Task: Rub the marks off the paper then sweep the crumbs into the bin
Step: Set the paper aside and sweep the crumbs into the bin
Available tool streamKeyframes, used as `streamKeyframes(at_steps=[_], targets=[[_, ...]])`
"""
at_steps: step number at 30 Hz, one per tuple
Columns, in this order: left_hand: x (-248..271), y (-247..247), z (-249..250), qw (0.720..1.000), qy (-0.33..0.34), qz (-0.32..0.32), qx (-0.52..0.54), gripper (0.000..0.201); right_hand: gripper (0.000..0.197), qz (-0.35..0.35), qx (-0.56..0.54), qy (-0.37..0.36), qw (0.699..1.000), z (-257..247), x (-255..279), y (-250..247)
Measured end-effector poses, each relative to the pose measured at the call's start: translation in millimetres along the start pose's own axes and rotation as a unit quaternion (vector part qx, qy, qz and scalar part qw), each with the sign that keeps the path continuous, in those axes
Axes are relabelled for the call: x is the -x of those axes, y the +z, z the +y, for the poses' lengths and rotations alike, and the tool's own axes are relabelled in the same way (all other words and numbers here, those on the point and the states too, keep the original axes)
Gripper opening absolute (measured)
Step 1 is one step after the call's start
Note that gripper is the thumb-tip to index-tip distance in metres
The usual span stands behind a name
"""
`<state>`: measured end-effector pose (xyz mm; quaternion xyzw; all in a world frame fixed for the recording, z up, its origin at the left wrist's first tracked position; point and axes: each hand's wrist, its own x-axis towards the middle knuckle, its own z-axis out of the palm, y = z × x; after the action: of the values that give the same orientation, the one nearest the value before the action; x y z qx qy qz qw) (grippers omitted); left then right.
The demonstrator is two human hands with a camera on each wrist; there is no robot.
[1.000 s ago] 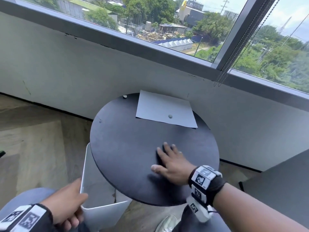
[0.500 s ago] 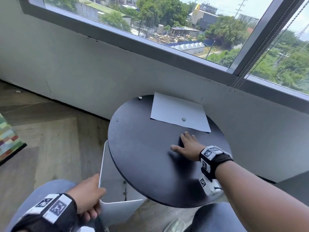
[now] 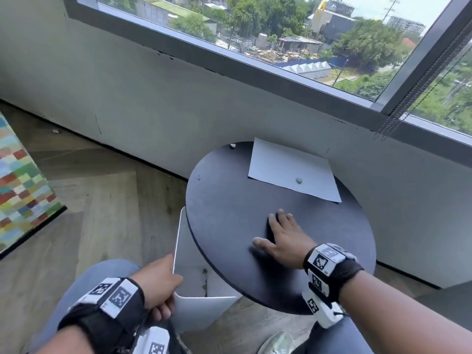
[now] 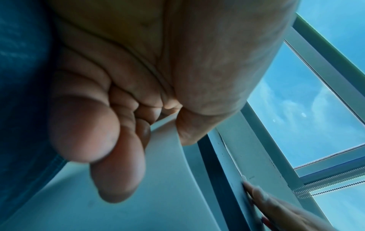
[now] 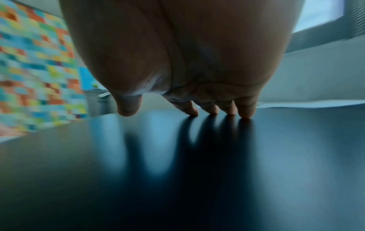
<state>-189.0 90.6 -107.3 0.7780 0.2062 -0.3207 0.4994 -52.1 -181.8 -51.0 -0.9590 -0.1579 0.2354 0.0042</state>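
Note:
A white sheet of paper [image 3: 286, 169] lies at the far side of the round black table [image 3: 229, 200], with a small grey lump [image 3: 299, 180] on it. My right hand [image 3: 281, 233] lies flat and open on the table a little short of the paper's near edge; its fingertips [image 5: 245, 115] touch the black top. A white bin [image 3: 201, 312] hangs under the table's near-left edge. My left hand [image 3: 161, 287] grips its near rim [image 4: 168, 140], thumb on one side and fingers curled on the other. No crumbs are clear enough to make out.
A small white bit [image 3: 232, 145] and a pale speck [image 3: 199, 178] sit near the table's far-left rim. A grey wall and window run behind the table. A multicoloured panel [image 3: 20, 190] stands on the wooden floor at left. My knees are below the table.
My right hand slid forward almost to the paper's edge, then drew back toward me across the table. My left hand kept its hold on the bin.

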Motion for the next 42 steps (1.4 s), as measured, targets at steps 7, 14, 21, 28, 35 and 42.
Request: streamKeyframes(at_steps=[7,14,21,28,35,42], targets=[[6.7,-1.6,1.1,1.000,0.001,0.004,0.007,0.025,0.090,-0.046,-0.040,-0.212,0.975,-66.6,27.8,11.4],[-0.4,-2.5,-1.1,1.000,-0.002,0.002,0.009,0.036,0.093,-0.011,0.022,-0.063,0.998,-44.3,-10.4,-4.9],[-1.7,-3.1,-2.0,1.000,0.020,-0.012,-0.004,0.036,0.086,-0.002,0.031,-0.285,0.958,-83.2,24.6,13.5],[-6.1,-4.2,-4.4,1.000,0.013,-0.013,-0.009,0.038,0.104,-0.031,0.106,-0.190,0.976,-77.0,1.2,4.9],[-8.4,-2.3,-4.5,1.000,0.011,-0.021,0.005,0.035,0.088,0.036,0.013,-0.213,0.976,-66.1,2.3,-1.4],[-6.4,-4.2,-3.8,1.000,0.004,-0.025,0.004,0.039,0.090,0.025,0.012,-0.021,0.999,-25.4,-70.8,-22.3]])
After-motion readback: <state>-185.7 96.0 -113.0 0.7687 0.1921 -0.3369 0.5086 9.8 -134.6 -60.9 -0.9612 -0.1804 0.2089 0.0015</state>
